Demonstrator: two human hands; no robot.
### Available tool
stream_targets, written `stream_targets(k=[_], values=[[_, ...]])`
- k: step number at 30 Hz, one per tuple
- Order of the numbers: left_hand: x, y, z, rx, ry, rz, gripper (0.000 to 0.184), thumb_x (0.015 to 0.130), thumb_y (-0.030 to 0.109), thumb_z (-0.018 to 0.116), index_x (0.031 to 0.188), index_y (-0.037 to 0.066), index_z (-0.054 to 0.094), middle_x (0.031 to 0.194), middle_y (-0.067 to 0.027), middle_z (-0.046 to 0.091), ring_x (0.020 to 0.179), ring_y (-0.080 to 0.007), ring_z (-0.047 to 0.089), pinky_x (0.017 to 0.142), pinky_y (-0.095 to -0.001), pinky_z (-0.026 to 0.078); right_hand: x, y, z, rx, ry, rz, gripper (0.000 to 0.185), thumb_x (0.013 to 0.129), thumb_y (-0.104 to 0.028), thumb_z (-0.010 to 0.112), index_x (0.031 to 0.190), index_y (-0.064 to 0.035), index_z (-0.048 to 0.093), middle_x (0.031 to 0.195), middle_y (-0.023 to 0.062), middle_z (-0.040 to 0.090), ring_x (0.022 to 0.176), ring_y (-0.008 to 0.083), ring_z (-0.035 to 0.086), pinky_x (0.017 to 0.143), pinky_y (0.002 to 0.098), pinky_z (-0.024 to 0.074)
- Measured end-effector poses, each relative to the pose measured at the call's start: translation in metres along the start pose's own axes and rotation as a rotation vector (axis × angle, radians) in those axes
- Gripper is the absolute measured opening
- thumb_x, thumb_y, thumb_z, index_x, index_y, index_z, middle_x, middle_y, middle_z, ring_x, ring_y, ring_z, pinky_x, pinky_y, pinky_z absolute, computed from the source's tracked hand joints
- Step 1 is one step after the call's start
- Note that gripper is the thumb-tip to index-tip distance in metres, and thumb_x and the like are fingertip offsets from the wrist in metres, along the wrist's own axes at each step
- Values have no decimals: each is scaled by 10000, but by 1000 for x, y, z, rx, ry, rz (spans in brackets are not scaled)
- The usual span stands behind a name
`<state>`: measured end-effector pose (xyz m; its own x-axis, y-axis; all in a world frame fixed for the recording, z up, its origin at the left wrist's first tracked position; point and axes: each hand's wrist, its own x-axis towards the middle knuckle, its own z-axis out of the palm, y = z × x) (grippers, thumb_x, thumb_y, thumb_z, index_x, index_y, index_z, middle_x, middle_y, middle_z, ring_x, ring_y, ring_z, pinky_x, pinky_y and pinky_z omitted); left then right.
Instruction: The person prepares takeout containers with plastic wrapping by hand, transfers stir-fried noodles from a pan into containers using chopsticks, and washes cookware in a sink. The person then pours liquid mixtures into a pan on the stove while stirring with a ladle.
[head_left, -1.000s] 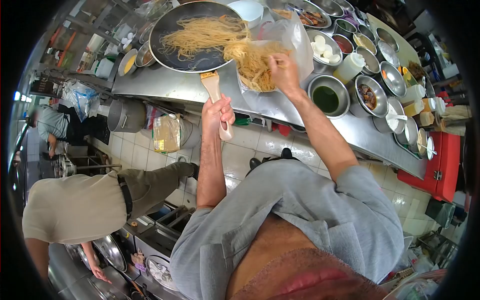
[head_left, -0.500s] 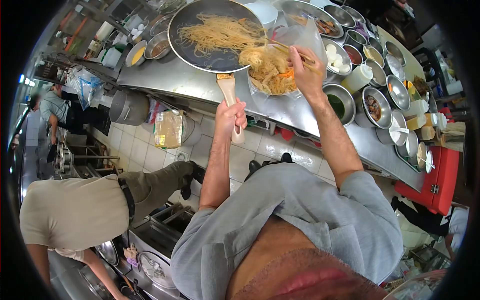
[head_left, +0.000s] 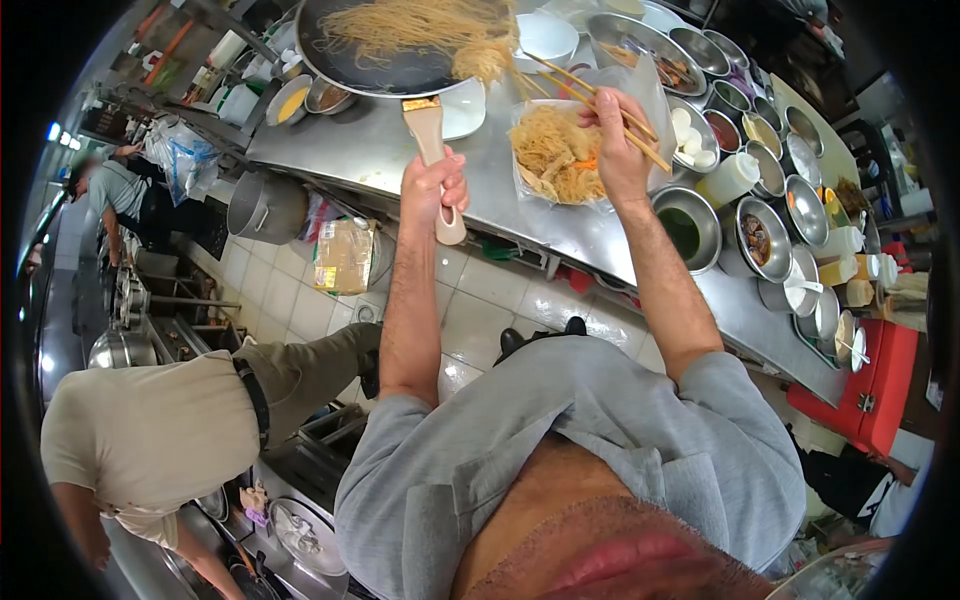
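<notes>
- Beige and scorched at its top end, the pan's handle [head_left: 424, 126] in the head view is gripped by the left hand [head_left: 436, 188], fingers wrapped tightly round it.
- The dark pan [head_left: 335, 65] lies beyond the left hand, partly cut off by the upper edge; noodles [head_left: 400, 35] spread across it, with a clump at the rim toward the right hand.
- The right hand [head_left: 618, 145] is partly closed, fingers bent round wooden chopsticks [head_left: 648, 151], whose far ends point toward that clump; whether they touch it, I cannot tell.
- Just left of and below the right hand, a plastic-lined container [head_left: 520, 188] holds more noodles with orange bits.
- Between the hands and farther out sit a white dish [head_left: 462, 110] and a white bowl [head_left: 548, 38].
- Right of the right hand, the steel worktop [head_left: 720, 300] carries a bowl of green liquid [head_left: 681, 234], a bowl of white rounded pieces [head_left: 692, 140] and a squeeze bottle [head_left: 730, 178].
</notes>
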<state>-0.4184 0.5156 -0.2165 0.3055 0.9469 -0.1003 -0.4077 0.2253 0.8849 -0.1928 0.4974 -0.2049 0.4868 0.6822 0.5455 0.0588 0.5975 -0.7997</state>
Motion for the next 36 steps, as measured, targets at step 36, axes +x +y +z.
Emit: stream_targets(k=[36], values=[[15,-66,-130,776,353,106,180,738,83,566,852,-15,467,626,-102,536,432,-162,522,396,-294,412,14,112,167,-11,-93,354,247,867,-185,510,808,47,572,673,100,623,563,152,613,529,279,486]])
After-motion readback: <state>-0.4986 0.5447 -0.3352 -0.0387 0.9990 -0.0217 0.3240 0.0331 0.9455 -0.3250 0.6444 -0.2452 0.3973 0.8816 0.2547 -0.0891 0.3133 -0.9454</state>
